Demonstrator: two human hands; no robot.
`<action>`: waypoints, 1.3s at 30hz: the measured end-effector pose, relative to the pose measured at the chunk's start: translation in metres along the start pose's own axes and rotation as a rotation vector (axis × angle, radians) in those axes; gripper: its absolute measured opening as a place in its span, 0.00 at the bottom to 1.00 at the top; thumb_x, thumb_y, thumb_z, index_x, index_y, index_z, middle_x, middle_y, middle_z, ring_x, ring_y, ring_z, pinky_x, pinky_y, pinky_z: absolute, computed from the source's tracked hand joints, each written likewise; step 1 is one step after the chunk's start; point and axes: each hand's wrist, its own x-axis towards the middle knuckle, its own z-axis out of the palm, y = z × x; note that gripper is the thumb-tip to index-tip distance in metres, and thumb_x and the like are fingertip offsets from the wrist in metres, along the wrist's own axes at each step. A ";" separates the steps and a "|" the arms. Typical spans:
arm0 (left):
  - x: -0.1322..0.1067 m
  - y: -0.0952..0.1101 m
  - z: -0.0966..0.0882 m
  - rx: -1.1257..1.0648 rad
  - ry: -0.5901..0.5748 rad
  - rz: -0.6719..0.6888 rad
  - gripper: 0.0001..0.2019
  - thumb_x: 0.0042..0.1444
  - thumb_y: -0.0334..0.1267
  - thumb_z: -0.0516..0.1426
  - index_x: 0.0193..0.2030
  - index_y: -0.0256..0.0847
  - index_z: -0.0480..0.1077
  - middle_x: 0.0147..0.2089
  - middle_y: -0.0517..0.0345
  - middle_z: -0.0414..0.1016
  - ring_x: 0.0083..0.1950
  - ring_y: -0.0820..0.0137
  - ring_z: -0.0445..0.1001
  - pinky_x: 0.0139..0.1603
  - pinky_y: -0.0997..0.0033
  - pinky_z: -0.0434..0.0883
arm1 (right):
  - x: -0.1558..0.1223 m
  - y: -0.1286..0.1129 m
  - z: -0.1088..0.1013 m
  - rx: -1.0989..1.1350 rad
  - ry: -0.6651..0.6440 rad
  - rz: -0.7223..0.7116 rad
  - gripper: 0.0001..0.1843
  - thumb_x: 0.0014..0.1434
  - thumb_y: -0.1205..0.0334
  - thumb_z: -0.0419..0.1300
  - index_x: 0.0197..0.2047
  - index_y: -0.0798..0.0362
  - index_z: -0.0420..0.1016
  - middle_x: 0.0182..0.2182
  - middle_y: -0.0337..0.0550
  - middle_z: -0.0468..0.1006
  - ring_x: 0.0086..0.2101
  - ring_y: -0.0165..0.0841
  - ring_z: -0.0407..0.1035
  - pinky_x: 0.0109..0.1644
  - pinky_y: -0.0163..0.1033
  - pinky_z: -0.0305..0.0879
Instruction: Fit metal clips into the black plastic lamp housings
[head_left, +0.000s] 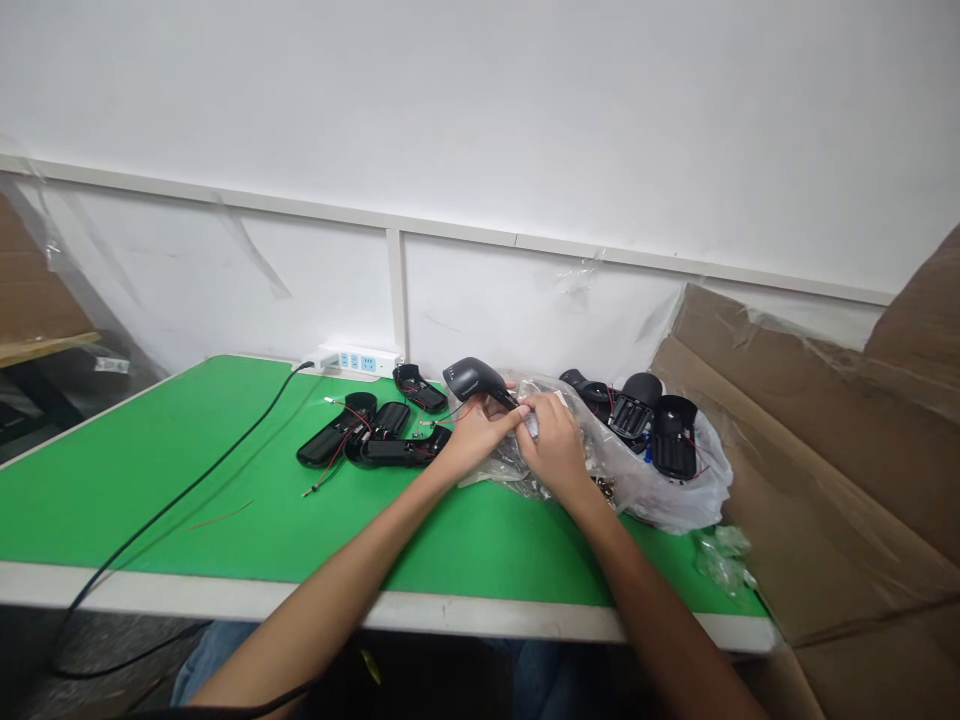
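Note:
My left hand (474, 432) is closed on a black plastic housing (474, 379) with red wires hanging from it, held just above the green table (187, 480). My right hand (553, 440) meets it fingertip to fingertip, pinching a small pale part I cannot make out. Both hands hover over a clear plastic bag (660, 480) that holds several more black housings (651, 418). A few black shells with red and black wires (371, 438) lie on the table left of my hands.
A white power strip (352, 361) sits by the back wall, and its black cable (187, 490) runs across the table and over the front edge. Flattened cardboard (825, 450) leans at the right. A small crumpled clear bag (721, 558) lies near the table's right corner.

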 end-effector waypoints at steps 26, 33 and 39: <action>0.005 0.012 -0.008 -0.239 -0.021 -0.086 0.28 0.48 0.42 0.76 0.53 0.42 0.71 0.58 0.51 0.80 0.38 0.73 0.79 0.43 0.68 0.78 | -0.002 -0.009 0.003 0.091 0.098 0.094 0.11 0.69 0.53 0.61 0.48 0.50 0.68 0.39 0.46 0.77 0.40 0.42 0.73 0.45 0.48 0.70; 0.008 0.034 -0.020 -0.723 -0.074 -0.360 0.14 0.63 0.44 0.66 0.48 0.37 0.75 0.47 0.52 0.83 0.36 0.71 0.79 0.41 0.69 0.78 | -0.005 -0.008 0.000 0.246 0.100 0.161 0.20 0.72 0.47 0.56 0.58 0.52 0.66 0.43 0.49 0.77 0.43 0.42 0.74 0.48 0.50 0.71; 0.002 0.040 -0.022 -0.933 -0.188 -0.477 0.25 0.69 0.51 0.55 0.60 0.30 0.71 0.39 0.52 0.78 0.33 0.69 0.75 0.42 0.63 0.77 | -0.008 -0.005 0.005 0.367 0.085 0.292 0.20 0.74 0.47 0.53 0.60 0.51 0.67 0.48 0.51 0.78 0.48 0.44 0.74 0.54 0.54 0.71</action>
